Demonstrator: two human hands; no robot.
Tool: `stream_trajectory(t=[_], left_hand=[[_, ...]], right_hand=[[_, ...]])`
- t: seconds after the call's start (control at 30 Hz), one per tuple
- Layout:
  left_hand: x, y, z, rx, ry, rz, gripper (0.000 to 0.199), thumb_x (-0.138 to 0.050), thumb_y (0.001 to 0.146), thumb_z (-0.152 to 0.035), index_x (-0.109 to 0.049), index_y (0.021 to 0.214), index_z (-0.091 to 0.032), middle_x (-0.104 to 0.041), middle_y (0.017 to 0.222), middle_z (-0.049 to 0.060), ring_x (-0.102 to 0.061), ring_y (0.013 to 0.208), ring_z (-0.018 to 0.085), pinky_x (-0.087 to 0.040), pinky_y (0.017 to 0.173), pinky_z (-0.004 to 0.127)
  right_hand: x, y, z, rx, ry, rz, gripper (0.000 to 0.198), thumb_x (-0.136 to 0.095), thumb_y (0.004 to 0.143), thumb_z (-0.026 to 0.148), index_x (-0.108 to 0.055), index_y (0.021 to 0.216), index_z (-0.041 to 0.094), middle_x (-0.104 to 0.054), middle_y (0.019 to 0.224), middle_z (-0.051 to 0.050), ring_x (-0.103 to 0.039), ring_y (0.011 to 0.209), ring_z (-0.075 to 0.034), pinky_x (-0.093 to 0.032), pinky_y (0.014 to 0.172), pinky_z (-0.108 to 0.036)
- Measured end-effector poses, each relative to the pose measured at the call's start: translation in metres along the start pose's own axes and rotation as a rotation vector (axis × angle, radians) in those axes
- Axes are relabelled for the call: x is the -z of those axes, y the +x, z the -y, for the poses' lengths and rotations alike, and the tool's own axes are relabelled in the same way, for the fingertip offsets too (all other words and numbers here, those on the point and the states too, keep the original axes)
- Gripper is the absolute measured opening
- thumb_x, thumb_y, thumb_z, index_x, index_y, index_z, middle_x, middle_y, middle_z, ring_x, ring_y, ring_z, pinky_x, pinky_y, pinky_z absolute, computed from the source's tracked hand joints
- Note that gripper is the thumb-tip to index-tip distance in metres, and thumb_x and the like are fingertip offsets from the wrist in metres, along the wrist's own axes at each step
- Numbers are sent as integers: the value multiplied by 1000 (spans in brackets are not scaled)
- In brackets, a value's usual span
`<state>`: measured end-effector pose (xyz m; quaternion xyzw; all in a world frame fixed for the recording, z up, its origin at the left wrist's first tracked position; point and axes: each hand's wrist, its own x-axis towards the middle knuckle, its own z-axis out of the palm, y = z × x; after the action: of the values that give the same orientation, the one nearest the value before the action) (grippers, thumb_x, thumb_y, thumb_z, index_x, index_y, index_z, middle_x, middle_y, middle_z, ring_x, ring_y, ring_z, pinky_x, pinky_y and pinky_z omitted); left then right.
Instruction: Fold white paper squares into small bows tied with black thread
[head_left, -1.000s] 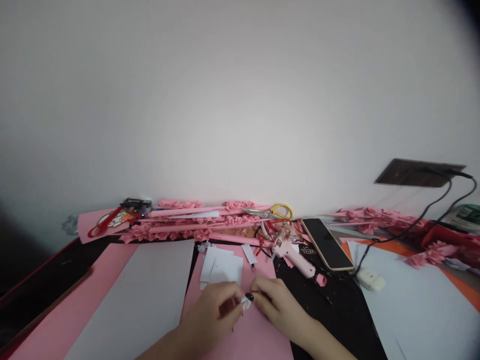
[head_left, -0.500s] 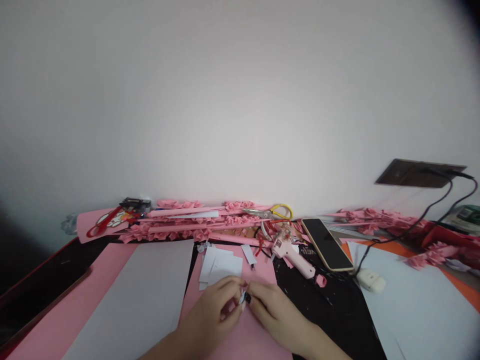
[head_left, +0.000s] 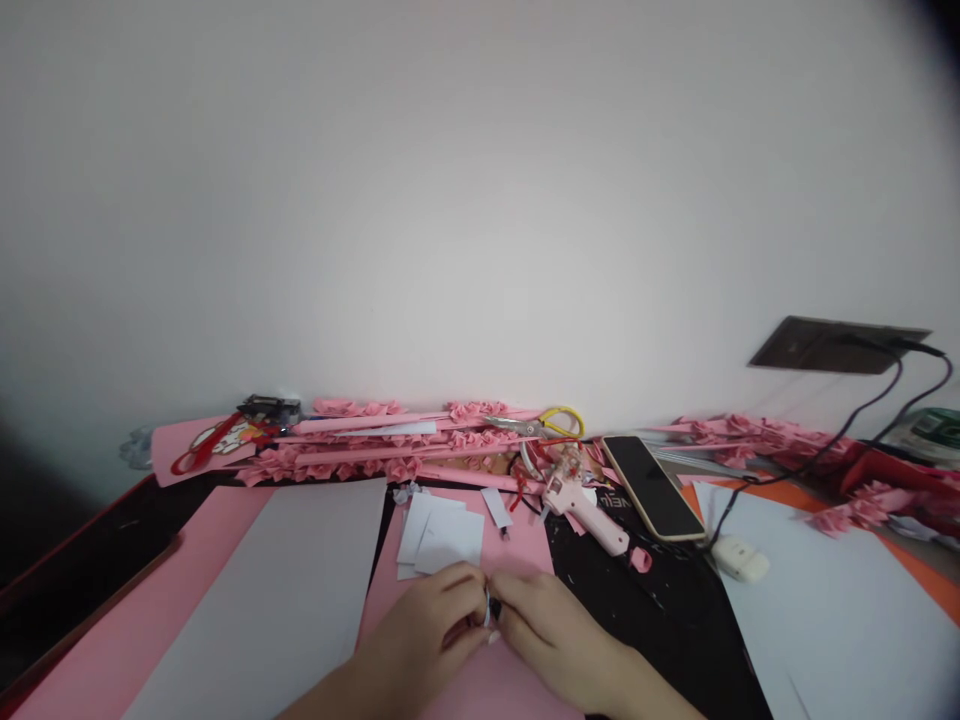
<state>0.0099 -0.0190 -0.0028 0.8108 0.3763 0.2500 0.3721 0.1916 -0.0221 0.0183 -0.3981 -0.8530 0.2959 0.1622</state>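
- Pinching a small white piece (head_left: 487, 607) between thumb and fingers of the left hand (head_left: 439, 625), low over the pink sheet (head_left: 529, 550).
- Also pinching at that piece with the right hand (head_left: 551, 628), fingertips now meeting the left's; a second ago, slightly apart there.
- Mostly hidden by fingers now, down to a pale sliver; more plainly visible a second ago.
- Just beyond the hands, lying overlapped on pink as before: white paper squares (head_left: 450, 543), near a narrow white slip (head_left: 496, 507).
- Unmoved to the right: pink glue gun (head_left: 592, 518), then phone (head_left: 654, 490).
- Farthest, along the wall, likewise unchanged: pink paper flower stems (head_left: 360, 459), yellow-handled scissors (head_left: 562, 421).
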Motion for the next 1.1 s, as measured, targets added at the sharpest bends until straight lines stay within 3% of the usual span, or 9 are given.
stream_trajectory(t=[0.7,0.93,1.1], left_hand=[[1,3,-1,17,-117,-62,18,-64,64,-2,-53,60,-17,-54,72,-2,-52,70,12,-38,66,20],[2,3,-3,16,-92,-59,15,-59,67,-6,-50,65,-17,-51,78,-1,-49,71,12,-38,67,22],[7,1,-13,-20,-82,-75,12,-51,71,-9,-44,69,-19,-46,79,0,-47,71,13,-38,66,23]], right_hand=[[3,3,2,-46,189,38,22,-36,76,4,-54,72,16,-47,63,3,-44,59,-10,-34,57,-18],[6,4,5,-42,307,29,24,-34,76,1,-53,73,16,-45,64,3,-43,60,-10,-35,58,-18],[7,3,5,-50,334,5,21,-34,79,3,-43,67,17,-41,61,5,-41,58,-9,-33,56,-17]])
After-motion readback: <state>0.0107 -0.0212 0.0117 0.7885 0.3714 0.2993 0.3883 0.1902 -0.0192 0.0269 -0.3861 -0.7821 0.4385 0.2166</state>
